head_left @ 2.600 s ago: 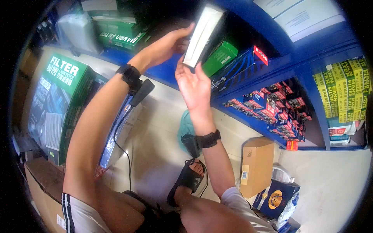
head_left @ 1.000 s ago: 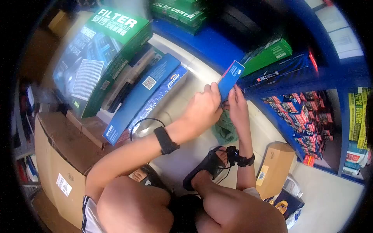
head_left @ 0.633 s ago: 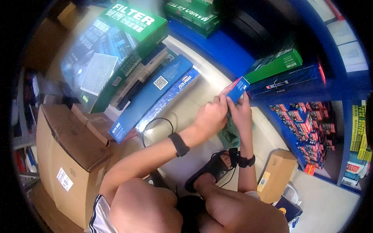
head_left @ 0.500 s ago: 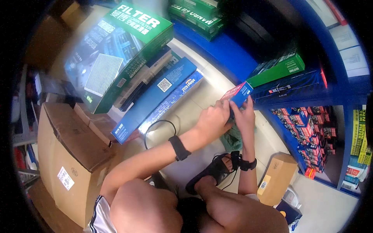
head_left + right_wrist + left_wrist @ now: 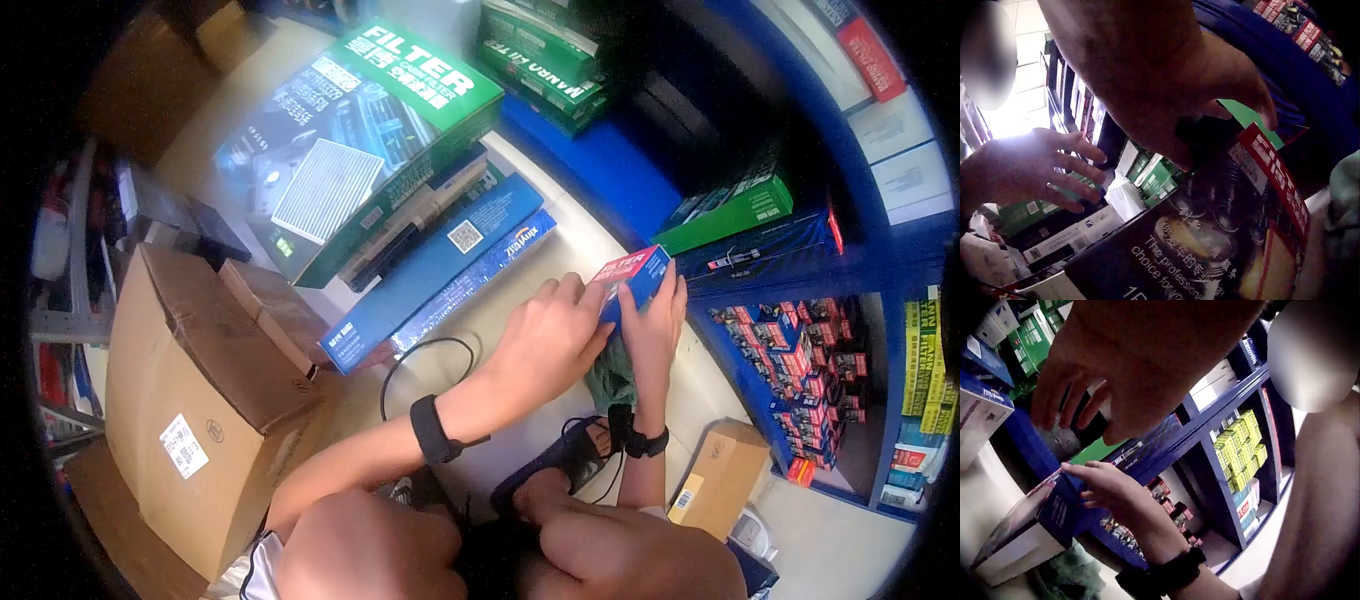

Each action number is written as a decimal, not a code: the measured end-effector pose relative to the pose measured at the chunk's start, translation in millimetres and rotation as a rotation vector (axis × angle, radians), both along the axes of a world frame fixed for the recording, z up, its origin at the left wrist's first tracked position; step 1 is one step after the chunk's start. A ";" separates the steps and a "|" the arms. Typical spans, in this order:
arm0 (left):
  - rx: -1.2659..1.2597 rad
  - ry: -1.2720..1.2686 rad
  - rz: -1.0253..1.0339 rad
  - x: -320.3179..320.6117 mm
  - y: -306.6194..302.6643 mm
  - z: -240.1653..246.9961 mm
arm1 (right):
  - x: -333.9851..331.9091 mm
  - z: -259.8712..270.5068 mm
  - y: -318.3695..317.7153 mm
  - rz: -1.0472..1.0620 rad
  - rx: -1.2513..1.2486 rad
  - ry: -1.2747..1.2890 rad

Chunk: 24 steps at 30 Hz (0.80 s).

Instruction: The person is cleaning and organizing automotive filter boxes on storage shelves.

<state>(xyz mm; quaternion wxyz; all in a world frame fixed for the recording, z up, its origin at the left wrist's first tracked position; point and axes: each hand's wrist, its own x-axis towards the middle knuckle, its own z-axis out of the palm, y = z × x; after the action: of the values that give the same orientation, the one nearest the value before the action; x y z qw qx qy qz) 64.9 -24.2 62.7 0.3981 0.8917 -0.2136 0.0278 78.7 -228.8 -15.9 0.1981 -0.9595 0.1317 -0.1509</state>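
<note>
Near the blue shelf [image 5: 585, 165], the right hand [image 5: 651, 325] grips the red-blue box [image 5: 645, 272] between thumb and fingers; the left hand [image 5: 545, 340] is open beside it. Better support the box from below, for steadiness.

In the head view, light is brightening the pale floor [image 5: 840, 530] while the far shelf [image 5: 680, 120] is sinking into shadow; the lens is bowing straight lines and blackening the corners. The left wrist view is looking dim and grainy. In the right wrist view, white glare is burning out the left, leaving the box [image 5: 1210, 244] dark.
</note>
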 end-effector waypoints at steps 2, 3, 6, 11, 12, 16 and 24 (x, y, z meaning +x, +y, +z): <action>-0.047 0.000 0.011 0.0 9.1 9.8 | -3.0 14.7 8.4 0.061 -0.021 -0.038; -0.133 -0.055 0.057 0.2 14.4 13.8 | -4.0 22.9 11.8 0.117 -0.044 -0.066; -0.274 -0.231 0.179 5.8 32.9 20.3 | -1.2 55.2 32.6 0.289 0.081 -0.137; -0.210 -0.521 0.629 6.1 85.7 51.1 | 28.4 94.8 91.9 0.559 0.659 -0.013; -0.182 -0.554 0.730 6.1 95.8 51.6 | 38.2 96.7 103.2 0.562 0.651 -0.012; -0.069 -0.583 1.045 1.7 130.5 42.2 | 80.3 103.8 144.4 0.555 0.748 0.093; -0.545 -0.242 1.211 4.3 152.9 3.5 | 109.5 109.2 198.2 0.480 1.129 0.286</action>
<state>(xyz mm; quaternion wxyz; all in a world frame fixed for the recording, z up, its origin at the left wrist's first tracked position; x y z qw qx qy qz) 69.2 128.7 66.2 0.4964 0.7122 0.2957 0.3986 188.1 -30.6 93.3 0.6828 -0.7206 -0.0028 0.1202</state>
